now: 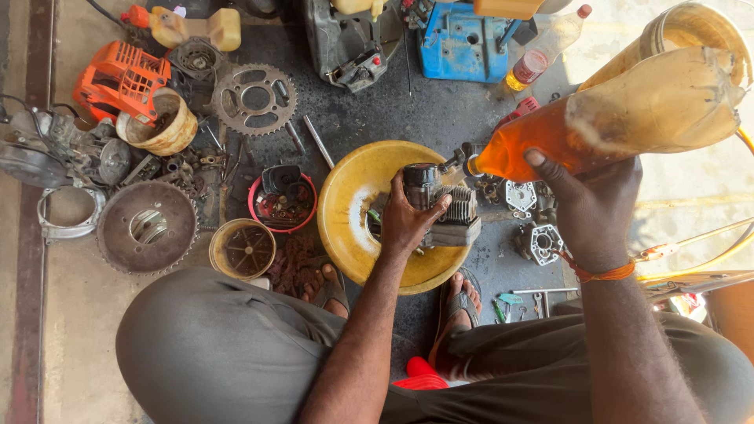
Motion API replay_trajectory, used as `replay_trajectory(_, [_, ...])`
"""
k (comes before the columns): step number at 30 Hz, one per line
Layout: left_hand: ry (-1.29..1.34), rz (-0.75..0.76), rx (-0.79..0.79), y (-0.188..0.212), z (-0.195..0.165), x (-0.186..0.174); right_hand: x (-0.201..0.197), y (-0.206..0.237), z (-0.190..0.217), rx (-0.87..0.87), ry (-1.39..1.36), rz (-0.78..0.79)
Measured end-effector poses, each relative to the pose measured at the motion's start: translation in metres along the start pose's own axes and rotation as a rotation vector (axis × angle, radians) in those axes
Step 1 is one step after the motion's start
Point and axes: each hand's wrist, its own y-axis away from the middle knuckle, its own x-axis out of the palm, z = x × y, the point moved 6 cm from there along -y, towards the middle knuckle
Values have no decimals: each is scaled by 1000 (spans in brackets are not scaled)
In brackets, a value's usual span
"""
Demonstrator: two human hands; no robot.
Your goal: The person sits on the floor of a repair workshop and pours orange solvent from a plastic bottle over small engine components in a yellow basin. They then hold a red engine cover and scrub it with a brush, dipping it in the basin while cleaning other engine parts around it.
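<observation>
Head view — oil poured into a small engine.
Left hand (408, 220) fingers clamp the engine (448, 206) above the yellow basin (345, 204); right hand (589, 200) fingers wrap the tilted bottle (628, 118) — centre frame.

oily floor (440, 110) bears sprocket (255, 98), yellow basin (345, 204).

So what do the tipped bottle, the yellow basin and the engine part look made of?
Bottle in the right hand: translucent plastic, cloudy and grimy, orange liquid showing through. Basin: likely glossy plastic, stained. Engine part gripped by the left hand: probably cast metal, dull grey with cooling fins.
</observation>
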Motion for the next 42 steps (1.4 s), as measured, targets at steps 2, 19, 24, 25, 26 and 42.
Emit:
replay_trajectory(2, [-104,-6,42,-1,-8,1,-1,-2,0,9,-50,-16])
replay_trajectory(19, [-361,-52,297,22,-38,12,11,-3,0,64,120,91])
replay_trajectory(24, [-220,8,89,14,-27,6,2,-4,10,-72,188,83])
replay_trajectory(25, [-195,8,96,12,-28,5,1,-4,8,-58,191,65])
replay_trajectory(26, [-171,9,101,11,-29,3,0,-2,5,-42,194,48])
replay_trajectory(42, [445,179,-215,-8,8,-12,-23,-5,-29,332,-367,-250])
